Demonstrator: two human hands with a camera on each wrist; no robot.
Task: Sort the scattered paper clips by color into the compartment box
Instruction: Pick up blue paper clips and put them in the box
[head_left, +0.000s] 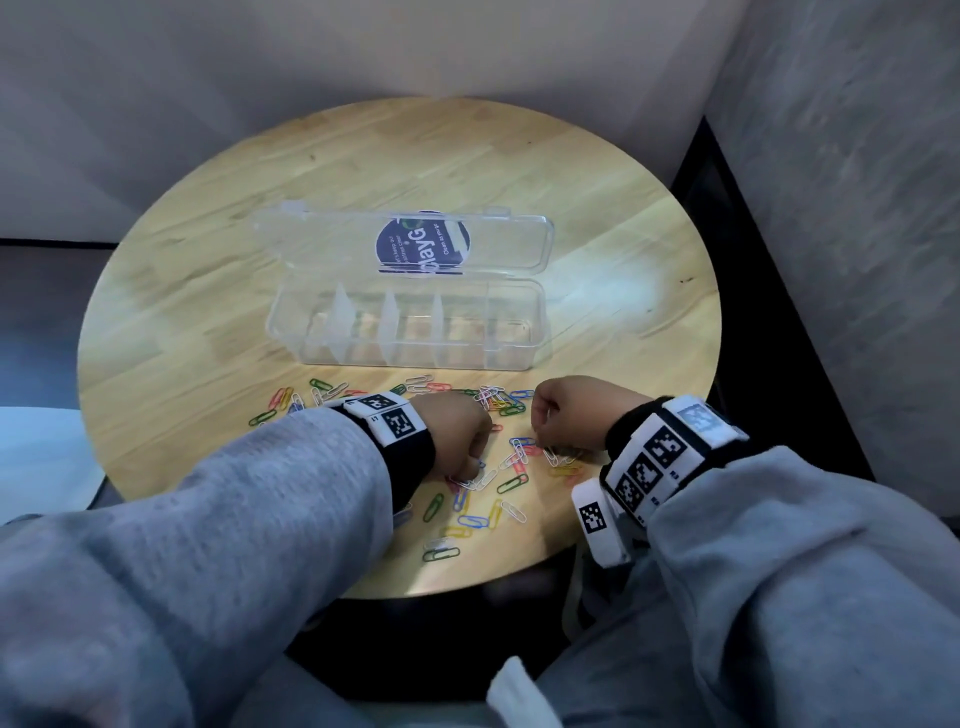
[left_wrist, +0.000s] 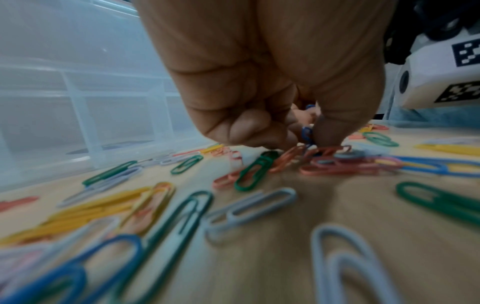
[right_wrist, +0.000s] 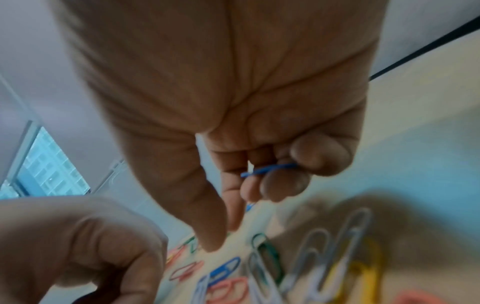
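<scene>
Colored paper clips (head_left: 511, 483) lie scattered along the near side of a round wooden table (head_left: 208, 291). A clear compartment box (head_left: 537, 332) stands open behind them, its compartments holding no clips that I can see. My left hand (head_left: 462, 436) is curled down over the pile. In the left wrist view the left hand (left_wrist: 298, 144) pinches a blue clip (left_wrist: 307, 134) while its fingertips touch red clips (left_wrist: 327, 151). My right hand (head_left: 561, 415) hovers just right of it. In the right wrist view the right hand (right_wrist: 223, 236) holds a blue clip (right_wrist: 267, 169) in its curled fingers, thumb and forefinger pointing down.
The box lid (head_left: 498, 244) lies flat behind the box with a dark round sticker (head_left: 421, 244). More clips (head_left: 285, 402) spread to the left under my left wrist. The table's front edge (head_left: 467, 590) is close to my arms. Walls enclose the back and right.
</scene>
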